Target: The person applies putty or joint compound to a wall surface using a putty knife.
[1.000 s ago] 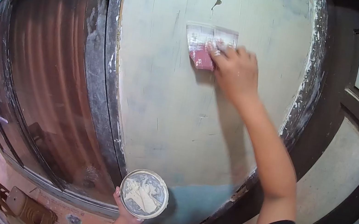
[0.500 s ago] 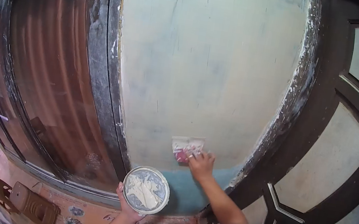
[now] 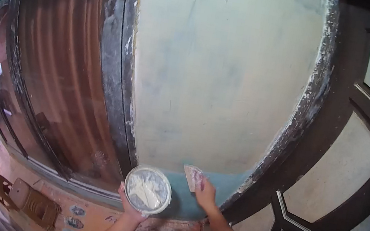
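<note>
My left hand [image 3: 132, 208] grips a round tub [image 3: 166, 198] of whitish filler paste [image 3: 146, 192] from below and the side, its top facing me. In my right hand [image 3: 205, 194] is a putty knife [image 3: 193, 178] with a wide pale blade and a reddish, paste-smeared handle. The blade is turned edge-on to the left, at the lower part of the wall [image 3: 216, 96]. Pale filler coats most of that wall, while a blue-green strip [image 3: 227, 185] shows along its bottom.
A dark door frame with a glass pane and brown curtain [image 3: 57, 72] stands on the left. To the right is a dark panelled door [image 3: 334, 109]. Stacked brown plastic stools [image 3: 35, 203] sit at lower left on the patterned floor covering [image 3: 90, 206].
My right hand has moved down, and the putty knife has turned from flat on the wall to edge-on. The tub has shifted slightly left and up in view.
</note>
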Available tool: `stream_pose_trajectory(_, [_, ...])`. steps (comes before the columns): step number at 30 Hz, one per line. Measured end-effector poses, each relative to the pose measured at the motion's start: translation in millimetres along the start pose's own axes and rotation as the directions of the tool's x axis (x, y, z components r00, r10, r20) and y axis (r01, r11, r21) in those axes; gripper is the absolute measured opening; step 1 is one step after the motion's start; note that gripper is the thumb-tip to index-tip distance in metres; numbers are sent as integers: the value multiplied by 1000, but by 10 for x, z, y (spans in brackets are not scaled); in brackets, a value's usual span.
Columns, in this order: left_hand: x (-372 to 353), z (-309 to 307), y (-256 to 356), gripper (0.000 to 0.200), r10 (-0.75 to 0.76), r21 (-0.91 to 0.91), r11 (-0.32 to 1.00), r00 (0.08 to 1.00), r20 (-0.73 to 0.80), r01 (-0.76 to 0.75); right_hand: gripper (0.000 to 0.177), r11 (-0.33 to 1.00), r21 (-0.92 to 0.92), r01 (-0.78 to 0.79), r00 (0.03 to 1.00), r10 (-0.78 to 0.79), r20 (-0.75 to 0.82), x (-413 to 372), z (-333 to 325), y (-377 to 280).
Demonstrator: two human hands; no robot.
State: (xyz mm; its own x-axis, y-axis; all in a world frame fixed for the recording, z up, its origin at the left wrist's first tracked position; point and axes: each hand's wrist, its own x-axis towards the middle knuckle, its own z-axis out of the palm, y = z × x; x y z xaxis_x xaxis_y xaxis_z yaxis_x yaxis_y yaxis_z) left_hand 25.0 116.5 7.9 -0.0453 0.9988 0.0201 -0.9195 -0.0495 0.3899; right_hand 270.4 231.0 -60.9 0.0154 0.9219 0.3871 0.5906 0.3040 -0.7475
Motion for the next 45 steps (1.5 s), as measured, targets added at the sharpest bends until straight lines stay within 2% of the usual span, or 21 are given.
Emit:
stream_pose_trajectory(2, [73, 55, 33, 80, 54, 13, 998, 997, 55, -55, 38, 948, 281, 149, 970, -84, -230, 135, -298, -580])
stream_pose_trajectory(4, [157, 278, 66, 80, 85, -6, 996, 996, 20, -85, 40, 849, 458, 264, 953, -156, -261, 298, -582, -1051])
stream_pose_trajectory(5, [202, 339, 90, 80, 84, -8, 996, 996, -2, -84, 40, 848, 445, 289, 954, -217, -206, 363, -714, -1256])
stream_pose_trajectory(6, [268, 393, 113, 81, 73, -8, 997, 994, 76, -72, 40, 842, 434, 319, 948, -278, -156, 409, -824, -1415])
stream_pose_trajectory(7, [324, 447, 126, 81, 62, -7, 998, 985, 163, -62, 40, 843, 437, 313, 950, -274, -151, 425, -881, -1524])
stream_pose_trajectory(9, [390, 594, 138, 81, 78, 27, 996, 977, 199, -86, 40, 842, 461, 279, 949, -315, 0, 441, -955, -1707])
stream_pose_trajectory(10, [413, 638, 132, 81, 97, 60, 992, 966, 239, -115, 39, 836, 466, 288, 946, -324, -5, 423, -965, -1784])
stream_pose_trajectory(15, [437, 691, 130, 82, 120, 104, 983, 958, 260, -152, 40, 889, 393, 236, 955, -288, 78, 384, -1059, -1927])
stream_pose_trajectory(21, [448, 764, 126, 81, 138, 89, 984, 973, 183, -156, 37, 902, 332, 277, 898, -366, 246, 341, -1057, -1893])
stream_pose_trajectory(23, [487, 710, 106, 80, 138, 58, 987, 972, 191, -151, 38, 837, 545, 51, 919, -253, 303, 410, -989, -1822])
stream_pose_trajectory(24, [502, 690, 94, 77, 136, 22, 990, 977, 167, -141, 40, 749, 655, -103, 904, -204, 376, 448, -945, -1724])
stream_pose_trajectory(25, [511, 680, 91, 73, 134, -15, 991, 981, 143, -133, 40, 750, 654, -103, 903, -206, 378, 480, -876, -1629])
stream_pose_trajectory(27, [487, 681, 108, 72, 126, -33, 992, 985, 119, -123, 39, 491, 834, -254, 922, -138, 362, 510, -769, -1494])
stream_pose_trajectory(31, [504, 652, 102, 78, 144, -45, 989, 983, 110, -140, 38, 409, 899, -159, 955, -167, 245, 586, -868, -1554])
stream_pose_trajectory(37, [458, 761, 83, 79, 74, -150, 987, 984, 163, -50, 39, 626, 778, 57, 958, -255, 134, 951, -1259, -1973])
stream_pose_trajectory(39, [420, 728, 78, 81, 46, -158, 987, 986, 158, -20, 35, 795, 504, 337, 933, -353, -67, 1074, -1493, -2309])
stream_pose_trajectory(40, [393, 724, 72, 81, 34, -158, 987, 988, 153, -10, 34, 802, 402, 441, 897, -408, -171, 1151, -1638, -2491])
stream_pose_trajectory(41, [381, 710, 62, 81, 23, -156, 988, 989, 149, 1, 33, 797, 288, 531, 844, -466, -267, 1263, -1793, -2665])
stream_pose_trajectory(42, [378, 680, 51, 81, 53, -99, 994, 984, 167, -37, 32, 708, 28, 706, 650, -632, -423, 1453, -1951, -2798])
stream_pose_trajectory(43, [377, 651, 50, 81, 50, -97, 995, 983, 176, -33, 32, 569, -256, 782, 398, -771, -497, 1637, -2100, -2931])
stream_pose_trajectory(45, [369, 592, 67, 80, 57, -143, 989, 989, 134, -38, 35, 573, -380, 726, 318, -770, -553, 1792, -2371, -3274])
